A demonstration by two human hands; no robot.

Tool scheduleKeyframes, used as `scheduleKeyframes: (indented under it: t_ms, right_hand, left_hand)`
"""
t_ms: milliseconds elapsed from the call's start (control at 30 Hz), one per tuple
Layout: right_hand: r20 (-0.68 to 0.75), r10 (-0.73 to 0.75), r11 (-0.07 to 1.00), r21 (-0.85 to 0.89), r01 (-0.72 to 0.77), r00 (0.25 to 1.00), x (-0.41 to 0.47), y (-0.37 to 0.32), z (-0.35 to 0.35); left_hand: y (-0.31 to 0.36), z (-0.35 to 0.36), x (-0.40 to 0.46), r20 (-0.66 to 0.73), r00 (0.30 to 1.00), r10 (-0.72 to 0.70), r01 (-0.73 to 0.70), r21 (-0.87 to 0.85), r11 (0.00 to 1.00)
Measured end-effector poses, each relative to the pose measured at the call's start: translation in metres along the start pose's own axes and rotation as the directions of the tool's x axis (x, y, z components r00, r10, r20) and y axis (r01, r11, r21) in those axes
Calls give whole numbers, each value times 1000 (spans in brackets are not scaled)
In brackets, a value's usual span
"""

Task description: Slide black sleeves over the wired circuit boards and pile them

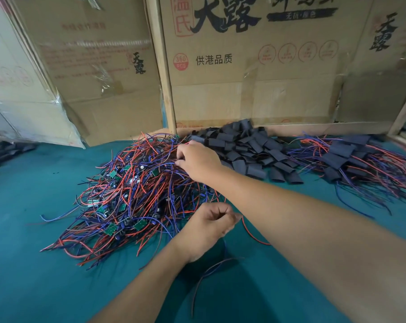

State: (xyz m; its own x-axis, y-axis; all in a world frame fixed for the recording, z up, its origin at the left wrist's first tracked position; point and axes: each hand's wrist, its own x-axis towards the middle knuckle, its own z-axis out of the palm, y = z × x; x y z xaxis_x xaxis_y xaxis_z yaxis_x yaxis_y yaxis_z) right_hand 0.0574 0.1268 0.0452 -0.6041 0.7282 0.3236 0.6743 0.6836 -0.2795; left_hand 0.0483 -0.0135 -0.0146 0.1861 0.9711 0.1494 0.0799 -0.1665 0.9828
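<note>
Right hand (198, 160) reaches into the heap of unsleeved wired boards (132, 194), fingers curled, pinching wires at its top. Left hand (209, 226) is clenched at the heap's near edge, gripping a red wire (255, 238). Loose black sleeves (248, 148) pile just right of the heap; sleeved boards (346, 159) pile farther right on the green table (34, 276), cardboard boxes (244, 78) behind.
</note>
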Motion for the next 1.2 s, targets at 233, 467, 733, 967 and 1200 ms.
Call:
scheduleKeyframes:
  t_ms: [233, 467, 733, 967, 1200]
  right_hand:
    - [-150, 98, 943, 329, -44, 984, -39, 9, -44]
    - [-2, 212, 215, 976, -45, 977, -130, 30, -73]
    - [314, 273, -383, 903, -197, 910, -182, 48, -52]
    - [303, 224, -415, 890, -191, 926, -180, 43, -49]
    - [266, 232, -369, 914, -168, 936, -180, 47, -50]
  left_hand:
    - [-3, -1, 1, -38, 999, -18, 17, -31, 999]
    - [-9, -4, 3, -77, 996, -37, 32, -66, 997]
    - [-8, -6, 5, -89, 992, -87, 69, -187, 980]
    - [-5, -5, 2, -38, 999, -18, 9, -209, 978]
    - [-1, -9, 0, 24, 999, -26, 31, -262, 964]
